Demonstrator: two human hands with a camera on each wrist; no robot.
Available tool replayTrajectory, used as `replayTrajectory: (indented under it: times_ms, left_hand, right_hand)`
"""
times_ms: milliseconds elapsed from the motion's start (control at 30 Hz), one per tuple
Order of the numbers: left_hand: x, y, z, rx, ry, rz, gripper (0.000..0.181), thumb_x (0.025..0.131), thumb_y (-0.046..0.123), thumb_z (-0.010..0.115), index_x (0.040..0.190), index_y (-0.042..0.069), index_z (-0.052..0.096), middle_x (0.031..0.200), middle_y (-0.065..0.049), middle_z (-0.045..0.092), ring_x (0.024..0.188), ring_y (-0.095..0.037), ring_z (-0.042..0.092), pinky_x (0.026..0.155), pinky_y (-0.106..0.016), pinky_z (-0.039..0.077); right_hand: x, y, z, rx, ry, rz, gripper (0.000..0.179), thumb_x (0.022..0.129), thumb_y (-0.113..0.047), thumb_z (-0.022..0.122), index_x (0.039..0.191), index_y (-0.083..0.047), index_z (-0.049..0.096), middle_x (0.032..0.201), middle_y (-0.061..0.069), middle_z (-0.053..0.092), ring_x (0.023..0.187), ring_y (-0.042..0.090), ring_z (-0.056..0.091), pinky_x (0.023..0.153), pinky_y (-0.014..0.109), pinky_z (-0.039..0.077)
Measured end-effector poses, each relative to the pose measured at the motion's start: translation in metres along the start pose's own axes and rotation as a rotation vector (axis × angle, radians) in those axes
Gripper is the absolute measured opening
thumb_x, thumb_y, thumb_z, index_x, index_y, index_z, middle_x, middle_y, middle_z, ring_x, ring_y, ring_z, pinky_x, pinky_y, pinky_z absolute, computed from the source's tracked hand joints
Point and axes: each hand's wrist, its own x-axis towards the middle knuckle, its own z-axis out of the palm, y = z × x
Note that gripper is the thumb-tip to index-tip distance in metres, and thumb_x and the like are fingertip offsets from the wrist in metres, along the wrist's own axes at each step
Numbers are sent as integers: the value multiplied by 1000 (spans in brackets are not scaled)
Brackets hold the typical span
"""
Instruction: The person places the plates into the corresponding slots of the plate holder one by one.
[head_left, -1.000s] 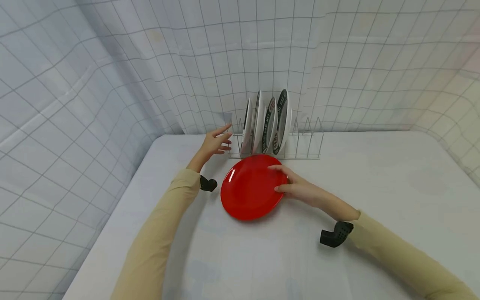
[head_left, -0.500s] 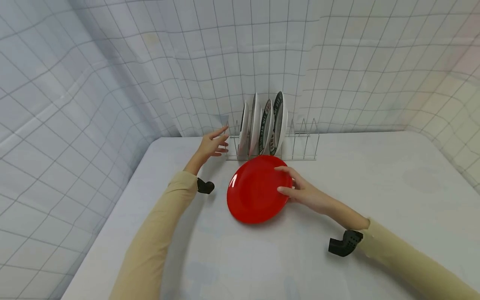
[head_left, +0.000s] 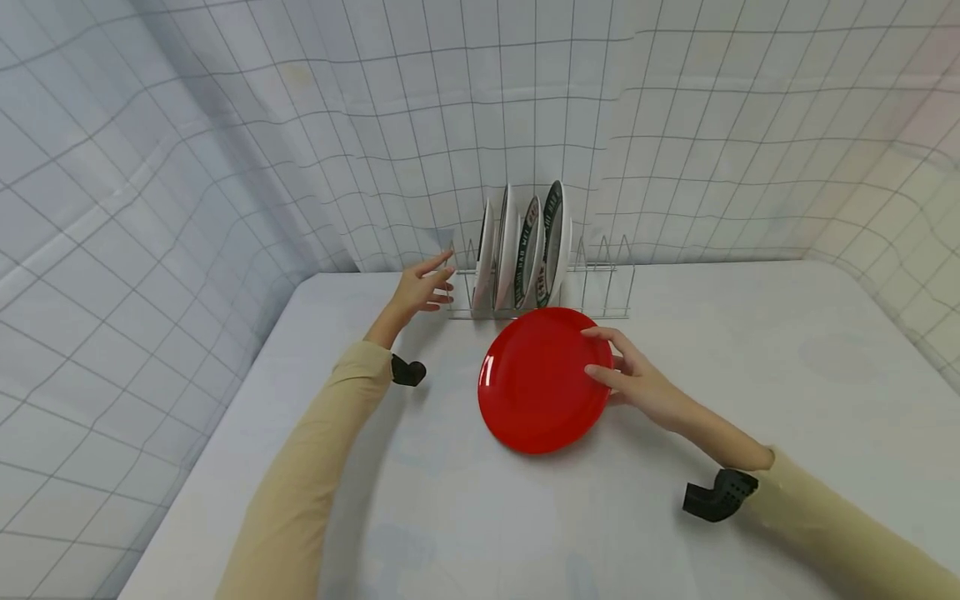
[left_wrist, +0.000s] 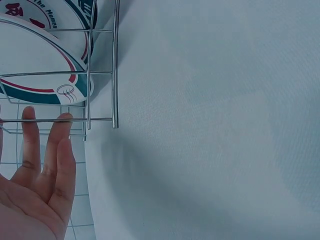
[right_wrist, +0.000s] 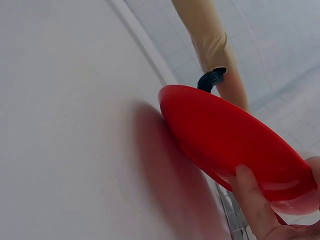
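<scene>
My right hand (head_left: 641, 385) grips a round red plate (head_left: 536, 387) by its right edge, thumb on the upper face. In the right wrist view, a finger (right_wrist: 252, 200) lies against the plate's underside, and the plate (right_wrist: 225, 137) is tilted above the tabletop with its shadow below. My left hand (head_left: 418, 292) is at the left end of a wire dish rack (head_left: 607, 315), fingers stretched out. In the left wrist view, the left hand's fingertips (left_wrist: 62, 117) meet a rack wire; whether they press on it I cannot tell.
Several white plates with dark green, lettered rims, such as the rightmost plate (head_left: 558, 242), stand upright in the rack's left and middle slots. The rack is on a white table (head_left: 465, 517), before a gridded white curtain (head_left: 705, 150).
The right hand has moved the red plate to the right, away from the left hand. The left hand stays at the rack's end; the whole view has shifted slightly.
</scene>
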Motion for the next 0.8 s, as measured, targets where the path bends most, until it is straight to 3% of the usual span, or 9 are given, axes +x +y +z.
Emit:
replayTrajectory:
  times_ms: [200,367,500,800]
  left_hand:
    - [4,-2,-1,-7,1,-14,49,101,25,50,148,21,39,127,-36,54,105,-42,65,97,-55,47]
    - [15,-14,-5,12,14,-4,48,100,30,52,147,26,41,125,-32,58,92,-29,72,88,-46,54]
    - [24,-25,-7,32,29,26,47,100,32,50,146,30,41,124,-31,59,89,-25,73,82,-40,55]
    - [26,-30,-5,24,29,22,48,100,35,52,146,31,41,122,-29,61,70,-5,68,86,-44,54]
  right_hand:
    - [-10,-7,-10,-37,27,3,53,97,-13,56,143,-20,31,134,20,43,102,24,62,75,42,59]
    - [-18,-13,-21,-79,42,-5,53,96,-13,58,142,-19,32,135,19,43,101,24,62,73,41,59]
    - [-25,-15,-28,-79,52,-7,53,96,-13,57,143,-20,32,132,17,44,100,22,63,74,40,59]
    - [-44,-19,-44,-107,114,6,52,98,-16,55,144,-25,32,127,6,47,100,17,63,75,38,59]
